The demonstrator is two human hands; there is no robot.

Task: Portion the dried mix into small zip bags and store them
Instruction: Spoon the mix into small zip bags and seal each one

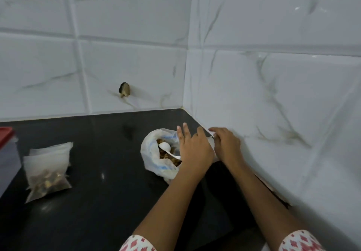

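A large white plastic bag point(151, 162) lies open on the black counter near the corner, with brown dried mix point(166, 156) and a white spoon point(166, 147) inside. Just right of it, a small clear zip bag point(211, 143) is held between my hands against the right wall. My right hand point(226, 145) pinches its top edge. My left hand point(193, 149) grips its other side with fingers stretched up, and hides most of it. A filled small zip bag point(48, 169) lies at the left of the counter.
A clear container with a red lid point(5, 153) stands at the far left edge. White tiled walls point(273, 94) meet in a corner right behind the big bag. A dark hole point(124, 90) shows in the back wall. The black counter point(107, 202) spreads in front.
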